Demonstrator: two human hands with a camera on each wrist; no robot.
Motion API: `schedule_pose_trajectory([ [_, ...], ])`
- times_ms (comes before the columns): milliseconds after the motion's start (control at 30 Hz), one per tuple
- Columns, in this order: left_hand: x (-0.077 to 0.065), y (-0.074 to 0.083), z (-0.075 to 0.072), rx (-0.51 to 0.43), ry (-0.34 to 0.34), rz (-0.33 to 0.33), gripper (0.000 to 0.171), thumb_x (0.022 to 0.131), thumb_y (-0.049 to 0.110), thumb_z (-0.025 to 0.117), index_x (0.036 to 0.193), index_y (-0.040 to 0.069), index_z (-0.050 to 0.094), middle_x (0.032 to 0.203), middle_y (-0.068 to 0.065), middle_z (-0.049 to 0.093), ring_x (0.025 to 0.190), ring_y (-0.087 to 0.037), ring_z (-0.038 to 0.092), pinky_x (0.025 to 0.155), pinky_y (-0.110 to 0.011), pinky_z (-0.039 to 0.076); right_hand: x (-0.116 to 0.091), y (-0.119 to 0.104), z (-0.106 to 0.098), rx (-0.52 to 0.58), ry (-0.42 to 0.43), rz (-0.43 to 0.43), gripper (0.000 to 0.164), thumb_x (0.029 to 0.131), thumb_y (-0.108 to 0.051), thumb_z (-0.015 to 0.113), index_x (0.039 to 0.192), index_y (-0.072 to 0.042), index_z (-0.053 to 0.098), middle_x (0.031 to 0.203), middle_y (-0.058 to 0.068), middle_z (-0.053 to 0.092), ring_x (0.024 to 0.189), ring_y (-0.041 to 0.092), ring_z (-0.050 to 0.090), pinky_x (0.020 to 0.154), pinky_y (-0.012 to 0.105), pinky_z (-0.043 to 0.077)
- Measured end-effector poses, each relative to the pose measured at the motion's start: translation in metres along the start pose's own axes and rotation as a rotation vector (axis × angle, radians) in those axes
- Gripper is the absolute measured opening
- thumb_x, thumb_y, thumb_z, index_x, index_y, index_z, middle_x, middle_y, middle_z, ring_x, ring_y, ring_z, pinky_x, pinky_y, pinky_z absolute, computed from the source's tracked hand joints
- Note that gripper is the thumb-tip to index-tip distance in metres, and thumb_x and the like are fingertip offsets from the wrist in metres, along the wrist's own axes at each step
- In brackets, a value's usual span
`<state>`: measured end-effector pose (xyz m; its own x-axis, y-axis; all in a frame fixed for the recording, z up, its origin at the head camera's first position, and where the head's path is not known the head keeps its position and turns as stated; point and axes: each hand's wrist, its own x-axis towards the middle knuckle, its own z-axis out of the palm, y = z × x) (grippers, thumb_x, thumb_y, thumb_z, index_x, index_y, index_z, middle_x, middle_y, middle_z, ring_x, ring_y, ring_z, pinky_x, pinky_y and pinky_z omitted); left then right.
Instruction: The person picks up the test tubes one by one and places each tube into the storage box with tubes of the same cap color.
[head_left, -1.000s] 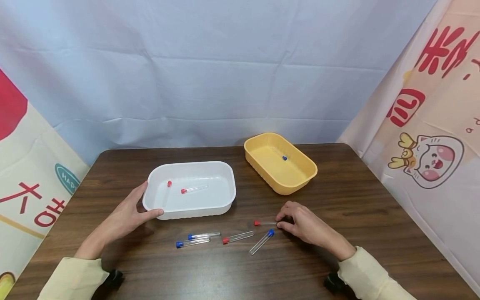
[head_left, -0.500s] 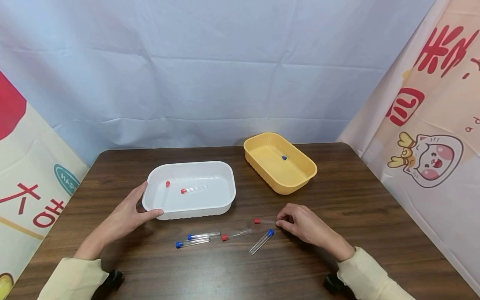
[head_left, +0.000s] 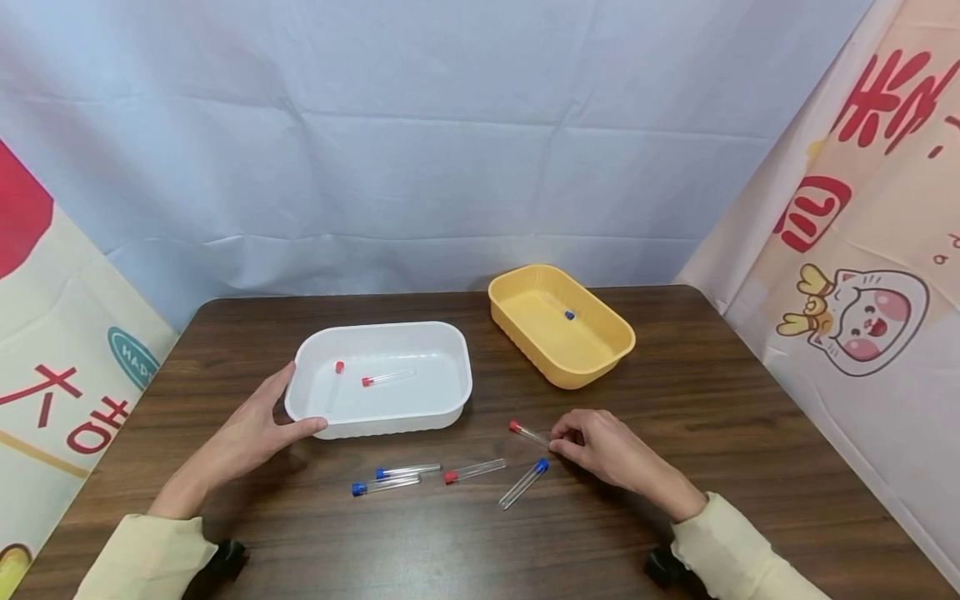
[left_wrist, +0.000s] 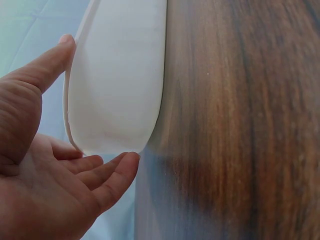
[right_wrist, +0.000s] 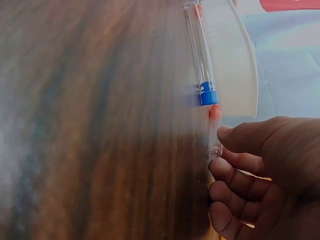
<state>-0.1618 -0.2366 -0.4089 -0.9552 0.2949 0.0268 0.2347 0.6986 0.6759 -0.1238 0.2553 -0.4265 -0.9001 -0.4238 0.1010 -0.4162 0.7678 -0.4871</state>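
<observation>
My left hand [head_left: 251, 429] holds the left end of a white plastic tray [head_left: 397, 423], thumb on the near rim and fingers at the end wall. Two red-capped test tubes lie inside. To the right, my right hand [head_left: 603, 446] pinches the clear end of a red-capped test tube [head_left: 529, 432] between thumb and index finger; its cap points left. In the right wrist view this tube [right_wrist: 215, 129] is partly hidden behind a blue-capped test tube [right_wrist: 204, 55]. On the tabletop lie another red-capped test tube [head_left: 476, 472] and the blue-capped test tube [head_left: 523, 484].
A yellow plastic basket [head_left: 525, 337] stands at the back right with a blue-capped tube [head_left: 569, 315] inside. Two more blue-capped tubes [head_left: 397, 483] lie side by side in front of the white tray. Cloth hangs behind the brown wooden table [head_left: 750, 400].
The red-capped tube at my right hand has turned, its cap swinging away from me. The red-capped tube nearby has shifted slightly. My left hand and the tray stay put.
</observation>
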Motion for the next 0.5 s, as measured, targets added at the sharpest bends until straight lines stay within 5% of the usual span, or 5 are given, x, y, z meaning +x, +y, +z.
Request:
schedule_pose_trajectory([
  [500,-0.0010,0.0032,-0.0018,-0.015,-0.001,-0.005,0.110,0.091,0.047,0.079,0.164,0.000,0.012,0.162,-0.029,0.025,0.139,-0.042,0.036,0.107,-0.062,0.036,0.0038,-0.0068,-0.0013,0.037,-0.023,0.016,0.006,0.095,-0.018,0.076,0.096,-0.012,0.075,0.073,-0.017,0.060,0.064,-0.001,0.051,0.058,0.022,0.046],
])
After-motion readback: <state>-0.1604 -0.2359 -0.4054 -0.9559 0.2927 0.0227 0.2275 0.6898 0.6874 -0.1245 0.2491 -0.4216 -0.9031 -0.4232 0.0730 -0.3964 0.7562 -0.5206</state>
